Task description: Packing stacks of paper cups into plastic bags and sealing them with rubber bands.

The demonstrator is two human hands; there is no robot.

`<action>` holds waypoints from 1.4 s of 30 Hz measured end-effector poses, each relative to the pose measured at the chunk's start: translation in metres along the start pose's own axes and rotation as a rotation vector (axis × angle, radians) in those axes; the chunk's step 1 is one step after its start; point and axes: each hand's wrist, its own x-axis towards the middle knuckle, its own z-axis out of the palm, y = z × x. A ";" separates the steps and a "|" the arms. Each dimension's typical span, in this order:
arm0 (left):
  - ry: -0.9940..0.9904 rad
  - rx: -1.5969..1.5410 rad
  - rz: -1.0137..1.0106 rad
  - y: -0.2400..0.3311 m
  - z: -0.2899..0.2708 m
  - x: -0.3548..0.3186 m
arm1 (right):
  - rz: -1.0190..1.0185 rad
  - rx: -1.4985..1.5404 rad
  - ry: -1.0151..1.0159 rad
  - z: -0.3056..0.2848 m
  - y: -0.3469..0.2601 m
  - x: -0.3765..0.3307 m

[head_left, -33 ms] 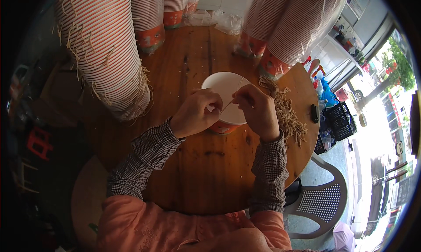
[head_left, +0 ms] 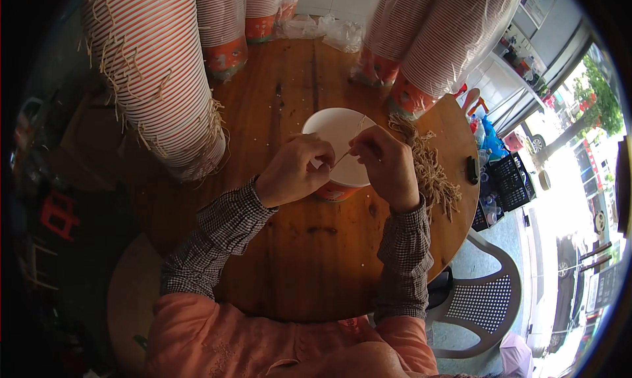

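A white-lined paper tub (head_left: 332, 128) with an orange outside stands on the round wooden table, its mouth facing up. Over its near part, my left hand (head_left: 294, 171) and my right hand (head_left: 390, 166) pinch a thin tan string (head_left: 342, 159) stretched between them. A loose end of it sticks up by the right fingertips. Just right of my right hand lies a bundle of tan strings (head_left: 437, 184). At the left, a tall leaning stack of paper tubs (head_left: 155, 69) has similar strings hanging along its side.
Plastic-wrapped tub stacks (head_left: 454, 42) stand at the far right, and more stacks (head_left: 224, 29) at the far left. Crumpled clear plastic (head_left: 342, 34) lies at the back. A small black object (head_left: 472, 170) sits by the right edge. Beyond are black crates (head_left: 510, 184) and a grey chair (head_left: 480, 302).
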 end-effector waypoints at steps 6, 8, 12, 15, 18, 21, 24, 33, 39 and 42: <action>-0.061 0.066 0.034 0.001 0.002 -0.002 | -0.053 -0.016 0.098 0.008 0.004 0.001; -0.074 -0.007 -0.022 -0.002 0.003 -0.002 | -0.047 -0.017 0.121 0.010 0.003 0.002; 0.045 -0.189 -0.156 0.005 0.010 -0.001 | -0.070 -0.024 0.126 0.007 0.000 -0.001; 0.219 -0.224 -0.120 0.013 0.013 0.002 | -0.072 0.014 0.074 0.009 -0.012 -0.004; 0.185 -0.095 -0.077 0.005 0.011 -0.002 | -0.103 -0.035 0.054 0.009 -0.021 -0.007; 0.216 -0.089 -0.031 0.006 0.008 0.000 | -0.082 0.006 -0.010 0.006 -0.020 -0.008; 0.169 -0.148 -0.150 0.018 0.004 -0.001 | -0.207 -0.043 0.019 0.010 -0.015 -0.009; 0.126 -0.350 -0.319 0.010 0.009 -0.007 | -0.246 -0.184 0.179 0.013 -0.020 -0.009; 0.248 -0.345 -0.175 0.011 0.019 -0.004 | -0.246 -0.162 0.140 0.012 -0.019 -0.010; 0.217 -0.465 -0.266 0.009 0.019 -0.005 | -0.276 -0.177 0.127 0.013 -0.017 -0.011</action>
